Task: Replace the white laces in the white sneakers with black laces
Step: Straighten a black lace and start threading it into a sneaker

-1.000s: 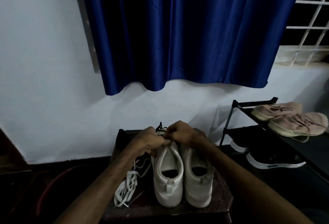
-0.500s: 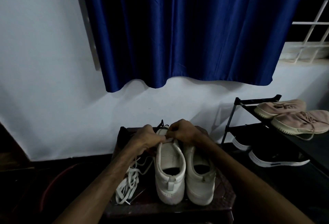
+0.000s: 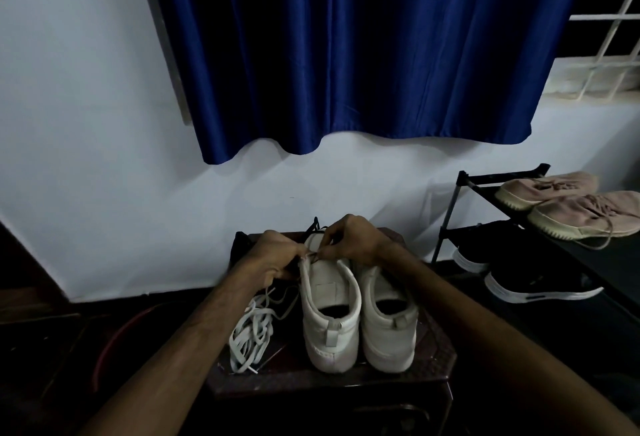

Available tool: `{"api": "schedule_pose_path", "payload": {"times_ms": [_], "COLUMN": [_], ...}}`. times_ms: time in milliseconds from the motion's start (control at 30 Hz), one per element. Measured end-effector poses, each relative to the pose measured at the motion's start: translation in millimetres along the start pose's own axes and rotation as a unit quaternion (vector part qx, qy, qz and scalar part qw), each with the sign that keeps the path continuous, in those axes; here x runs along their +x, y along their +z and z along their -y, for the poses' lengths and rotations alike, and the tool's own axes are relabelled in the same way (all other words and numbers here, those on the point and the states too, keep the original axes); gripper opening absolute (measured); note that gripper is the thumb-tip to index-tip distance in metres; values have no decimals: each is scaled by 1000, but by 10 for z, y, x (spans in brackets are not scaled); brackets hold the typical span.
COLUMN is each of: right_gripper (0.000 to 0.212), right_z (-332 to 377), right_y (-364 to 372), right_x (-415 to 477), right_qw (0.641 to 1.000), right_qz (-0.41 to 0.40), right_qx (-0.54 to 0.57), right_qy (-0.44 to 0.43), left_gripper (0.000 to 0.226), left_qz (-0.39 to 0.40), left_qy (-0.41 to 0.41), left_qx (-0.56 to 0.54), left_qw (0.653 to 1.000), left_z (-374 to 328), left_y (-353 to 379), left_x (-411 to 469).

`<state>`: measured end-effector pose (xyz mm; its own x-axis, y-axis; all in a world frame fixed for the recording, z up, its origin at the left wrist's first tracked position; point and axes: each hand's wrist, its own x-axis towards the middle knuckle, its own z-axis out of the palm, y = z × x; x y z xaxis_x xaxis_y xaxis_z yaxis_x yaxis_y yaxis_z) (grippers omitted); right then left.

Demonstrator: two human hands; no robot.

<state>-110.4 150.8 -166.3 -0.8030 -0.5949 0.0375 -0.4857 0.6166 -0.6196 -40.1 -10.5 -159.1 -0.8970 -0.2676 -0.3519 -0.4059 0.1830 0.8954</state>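
**Black lace reaches the top of the first sneaker**

The left sneaker (image 3: 329,311) stands heel toward me on the tabletop (image 3: 433,366), touching its partner (image 3: 388,324). My left hand (image 3: 273,255) grips its collar. My right hand (image 3: 353,238), which lay lower a second ago, has lifted slightly and pinches what I take to be the black lace (image 3: 313,226) at the top edge. The light is too dim to be sure. Both hands have otherwise held their place, so I judge this shoe nearly threaded. The white laces (image 3: 251,335) lie heaped just beside it, already out. A shoe rack (image 3: 485,179) stands well apart.
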Motion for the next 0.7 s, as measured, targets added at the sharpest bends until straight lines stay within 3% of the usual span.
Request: {"api": "schedule_pose_path", "payload": {"times_ms": [267, 367, 467, 567, 700], "right_gripper": [17, 11, 11, 14, 17], "right_z": [90, 96, 60, 44, 42], "right_y": [39, 41, 32, 30, 33], "right_x": [27, 44, 20, -2, -20], "right_qw": [992, 988, 990, 992, 990], "right_qz": [11, 28, 22, 12, 7], "right_qx": [-106, -114, -104, -104, -123], "right_qy": [-71, -96, -91, -75, -63], "left_gripper": [15, 12, 15, 14, 22], "left_qz": [8, 28, 33, -19, -2], "left_qy": [-1, 0, 34, 89, 64], "left_qx": [-17, -36, -24, 5, -21], "left_qw": [1000, 999, 999, 996, 998], "left_z": [-21, 14, 157, 260, 272], "left_y": [22, 29, 75, 130, 126], "left_x": [-22, 0, 42, 108, 117]}}
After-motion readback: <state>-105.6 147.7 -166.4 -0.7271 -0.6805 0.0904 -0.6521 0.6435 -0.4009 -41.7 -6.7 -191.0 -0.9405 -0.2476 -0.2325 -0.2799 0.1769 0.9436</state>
